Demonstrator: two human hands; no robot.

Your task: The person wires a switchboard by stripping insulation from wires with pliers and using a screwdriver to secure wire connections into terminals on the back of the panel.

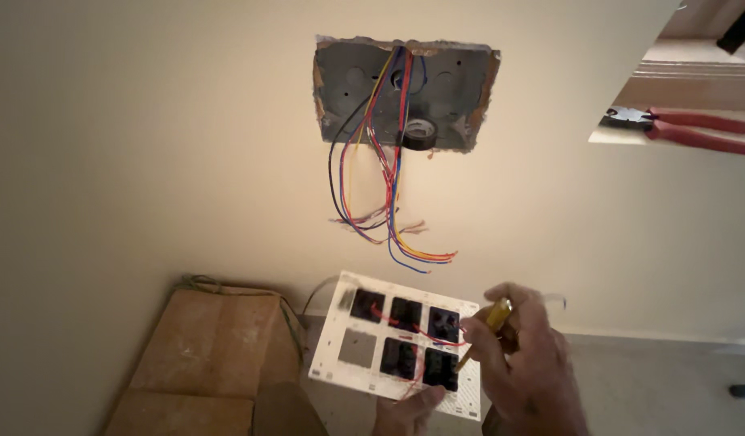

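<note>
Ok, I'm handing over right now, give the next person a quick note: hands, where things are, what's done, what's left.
Left hand: grips the bottom edge of the white switch plate, back side up.
Right hand: holds a yellow-handled screwdriver, tip at the lower right module.
Wall box: open, coloured wires hang out loose with bare ends; roll of black tape sits inside.
Red pliers lie on the ledge, upper right.
Done: five modules sit in the plate, red jumper wires run between some.
Left: one slot is blank; wall wires are not joined to the plate; plate is not mounted.
</note>
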